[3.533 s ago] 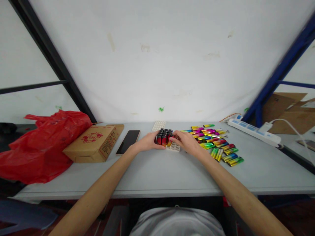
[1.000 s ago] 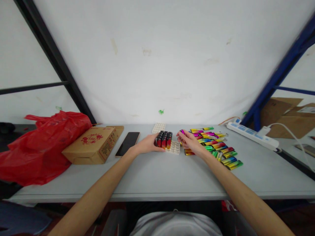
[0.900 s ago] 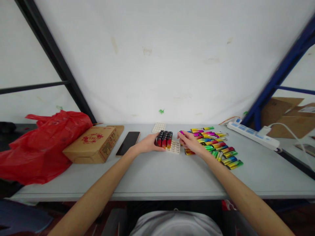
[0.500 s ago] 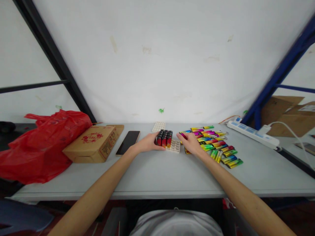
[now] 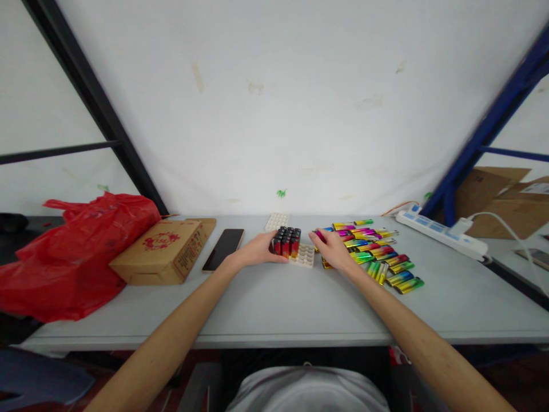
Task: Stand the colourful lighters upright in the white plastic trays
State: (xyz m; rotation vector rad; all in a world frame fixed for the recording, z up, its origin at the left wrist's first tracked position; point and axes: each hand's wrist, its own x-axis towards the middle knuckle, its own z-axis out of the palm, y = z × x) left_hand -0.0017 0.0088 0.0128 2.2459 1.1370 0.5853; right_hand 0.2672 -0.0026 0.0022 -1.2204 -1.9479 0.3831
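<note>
One white wall [image 5: 317, 126], matte and scuffed with tan patches [image 5: 197, 78] and a green scribble [image 5: 281, 193], rises behind the pale, cupped tray [image 5: 307, 258], which lies on a smooth grey table [image 5: 274, 303]. Far left of the tray slumps a crinkled, glossy red plastic bag [image 5: 86, 254]; between them sits a flat brown cardboard carton [image 5: 160, 243], printed with a red wreath around letters too small to read and dark, illegible print on its side. Well right of the tray runs a white plastic power strip [image 5: 441, 234]. Nearer, on the tray's left, lies a slab-like black phone [image 5: 223, 250]. A dimpled sheet [image 5: 277, 221] lies behind the tray.

Right of the tray, loose cylinders [image 5: 377, 249] lie on their sides, metallic yellow shading into green, blue and magenta. The left hand [image 5: 258, 249], thumb and fingers spread, clasps the black-topped red cylinders [image 5: 286, 244] standing upright in the tray's left part. Just right of the tray, the right hand [image 5: 334, 248] pinches a purple cylinder [image 5: 318, 234].
</note>
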